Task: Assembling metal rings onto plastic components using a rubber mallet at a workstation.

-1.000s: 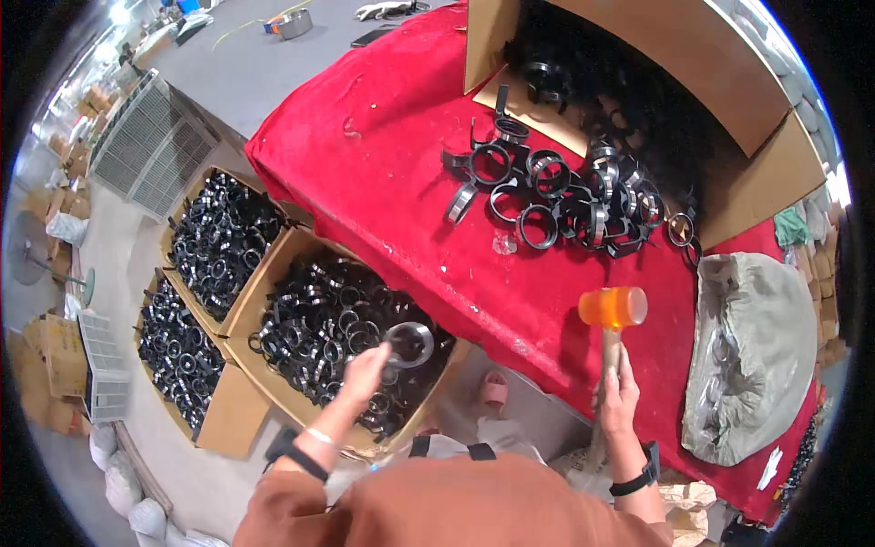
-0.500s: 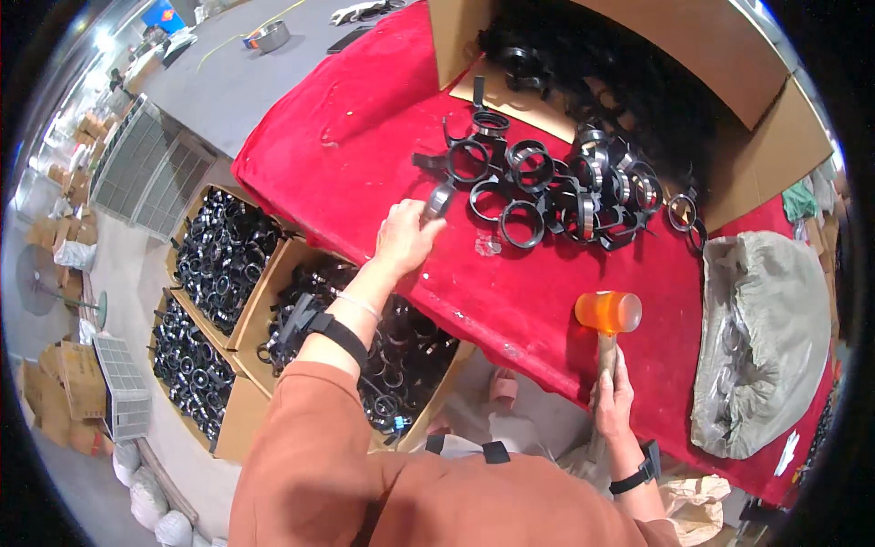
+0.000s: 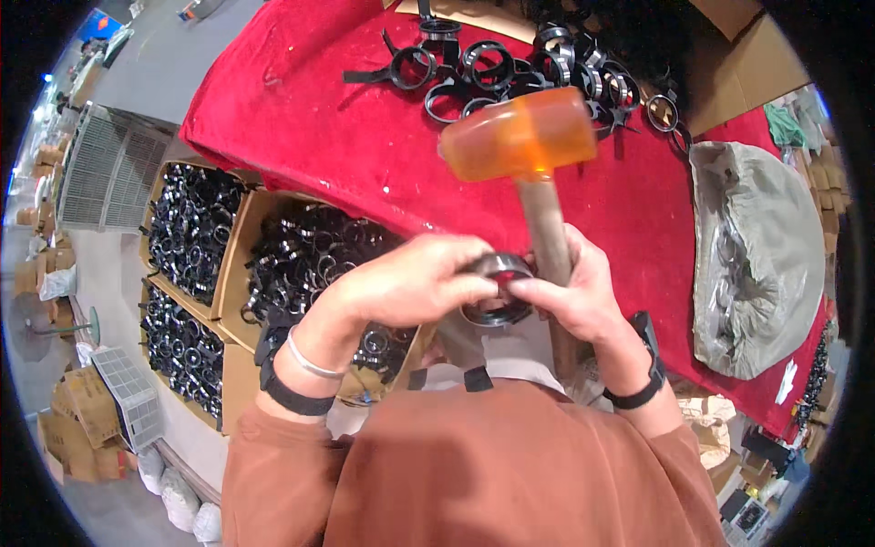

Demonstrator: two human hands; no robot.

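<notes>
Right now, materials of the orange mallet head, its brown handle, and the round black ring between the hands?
Orange mallet head: likely glossy plastic or rubber, translucent. Brown handle: probably matte wood, dull surface. Round black ring: bright highlights, glossy; plastic or metal, can't tell.

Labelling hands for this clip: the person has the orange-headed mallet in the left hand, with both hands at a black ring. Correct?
One error: the orange-headed mallet is in the right hand, not the left hand, as the head view shows. Both hands are indeed at a black ring.
</notes>
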